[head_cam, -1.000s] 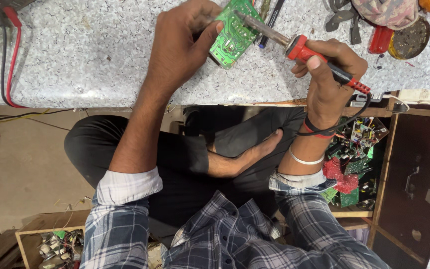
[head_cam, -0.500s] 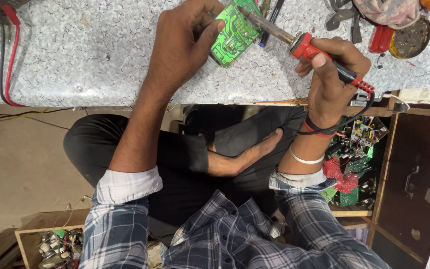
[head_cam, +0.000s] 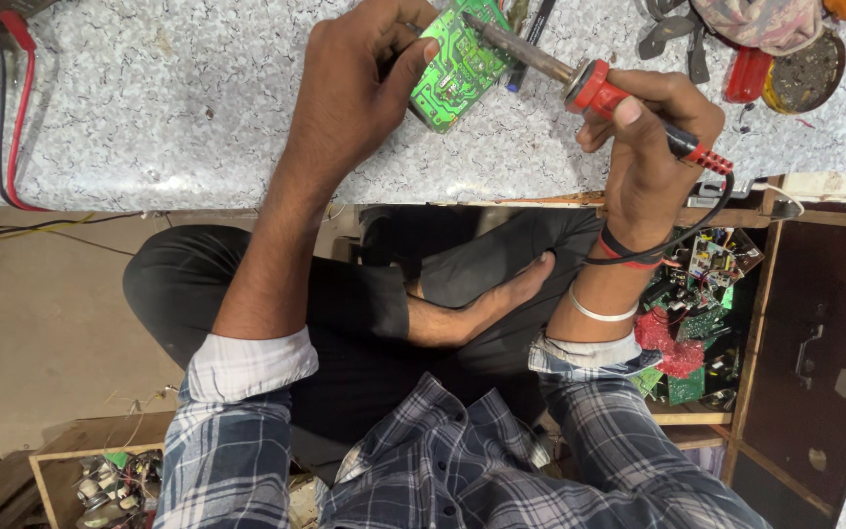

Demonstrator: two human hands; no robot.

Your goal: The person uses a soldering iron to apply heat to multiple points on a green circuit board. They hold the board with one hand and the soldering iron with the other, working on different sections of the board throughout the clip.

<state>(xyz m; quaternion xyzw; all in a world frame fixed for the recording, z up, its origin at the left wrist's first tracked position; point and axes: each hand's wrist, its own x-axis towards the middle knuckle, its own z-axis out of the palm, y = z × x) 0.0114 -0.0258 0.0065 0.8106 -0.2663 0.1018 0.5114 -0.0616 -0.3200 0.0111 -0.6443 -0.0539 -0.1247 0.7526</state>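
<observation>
My left hand point(head_cam: 359, 83) grips a green circuit board point(head_cam: 457, 64) and holds it tilted on the speckled grey worktop point(head_cam: 168, 108). My right hand point(head_cam: 653, 137) is closed around the red-and-black handle of a soldering iron point(head_cam: 589, 86). The iron's dark metal tip rests on the upper part of the board. Its black cord loops down past my right wrist. I sit cross-legged under the worktop in a plaid shirt with the sleeves rolled up.
Red and black wires point(head_cam: 12, 108) trail over the worktop's left side. At the top right lie pliers point(head_cam: 668, 34), a round tin point(head_cam: 805, 73), a red tool point(head_cam: 746, 73) and a cloth point(head_cam: 756, 20). An open shelf point(head_cam: 702, 304) holds several circuit boards. A wooden box point(head_cam: 100, 475) holds small parts.
The iron's tip has stayed on the board while my right hand shifted slightly on the handle. The left hand keeps the board in place.
</observation>
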